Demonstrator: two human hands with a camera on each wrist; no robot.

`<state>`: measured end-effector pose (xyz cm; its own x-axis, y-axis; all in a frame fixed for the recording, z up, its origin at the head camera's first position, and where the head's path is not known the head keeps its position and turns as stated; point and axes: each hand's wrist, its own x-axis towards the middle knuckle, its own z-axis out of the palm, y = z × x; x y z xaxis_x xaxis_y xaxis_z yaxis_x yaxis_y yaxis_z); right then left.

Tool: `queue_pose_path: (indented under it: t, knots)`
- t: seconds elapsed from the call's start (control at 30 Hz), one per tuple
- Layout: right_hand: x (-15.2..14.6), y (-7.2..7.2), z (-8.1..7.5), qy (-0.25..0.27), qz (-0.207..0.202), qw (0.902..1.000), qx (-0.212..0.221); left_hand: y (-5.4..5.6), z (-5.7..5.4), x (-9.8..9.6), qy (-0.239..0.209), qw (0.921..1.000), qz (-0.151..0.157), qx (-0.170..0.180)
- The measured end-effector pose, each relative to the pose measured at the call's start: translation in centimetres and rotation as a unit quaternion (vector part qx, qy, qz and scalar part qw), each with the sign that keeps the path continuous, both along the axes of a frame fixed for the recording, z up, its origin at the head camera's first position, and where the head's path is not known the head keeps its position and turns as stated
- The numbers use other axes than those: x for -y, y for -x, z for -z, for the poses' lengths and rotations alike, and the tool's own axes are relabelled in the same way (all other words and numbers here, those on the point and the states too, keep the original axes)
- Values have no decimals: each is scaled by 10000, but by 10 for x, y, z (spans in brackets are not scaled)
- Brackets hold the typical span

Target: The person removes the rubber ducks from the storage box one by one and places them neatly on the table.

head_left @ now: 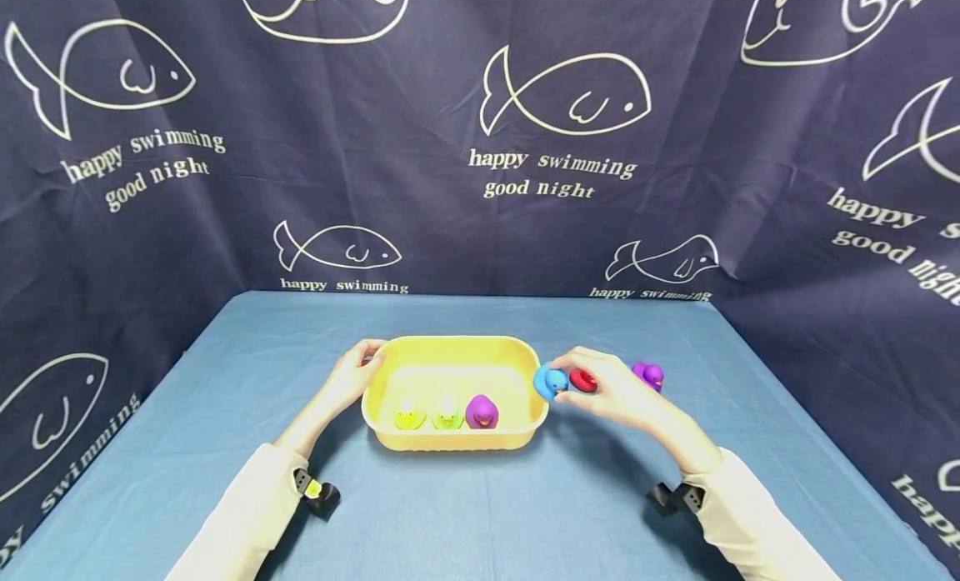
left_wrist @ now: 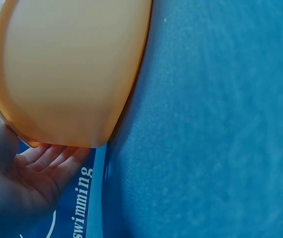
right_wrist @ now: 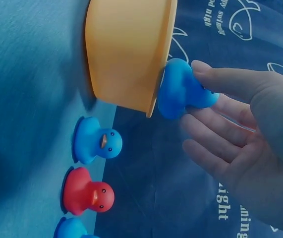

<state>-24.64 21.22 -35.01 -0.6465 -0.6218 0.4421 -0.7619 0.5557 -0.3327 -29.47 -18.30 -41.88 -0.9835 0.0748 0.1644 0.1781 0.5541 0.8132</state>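
Note:
A yellow plastic basin [head_left: 450, 441] stands on the table. My left hand [head_left: 351, 374] holds its left end, thumb at the rim and fingers against the outer wall in the left wrist view. My right hand [head_left: 611, 387] pinches a blue rubber duck [right_wrist: 173, 89] by the head, beside the basin's right rim and above the table. Inside the basin, a yellow duck [head_left: 408, 417], a light green duck [head_left: 447, 416] and a purple duck [head_left: 482, 413] sit in a row along the near wall.
Right of the basin, a blue duck [right_wrist: 89, 141], a red duck [right_wrist: 84, 192] and another blue duck [right_wrist: 72, 229] stand in a line. Past my right hand sits a purple duck [head_left: 649, 375]. Dark blue cloth [head_left: 435, 172] with fish drawings hangs around the blue table [head_left: 480, 514].

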Motion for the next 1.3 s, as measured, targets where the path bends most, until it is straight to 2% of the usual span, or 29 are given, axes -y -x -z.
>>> queue_pose_path:
  t: [0.4, 0.7, 1.1, 1.3]
  knots:
    - [-9, 0, 5, 125, -26, 9999, -19, 0, 1, 1, 5, 10000, 32, 5]
    - [-18, -1, 9, 18, 55, 9999, -161, 0, 0, 1, 36, 10000, 51, 11]
    - [-20, 0, 23, -339, 213, 9990, 184, -2, -3, 1, -30, 9999, 103, -15]
    - [-20, -1, 25, -346, 225, 9982, 426, -1, -2, 1, 16, 10000, 94, -4]
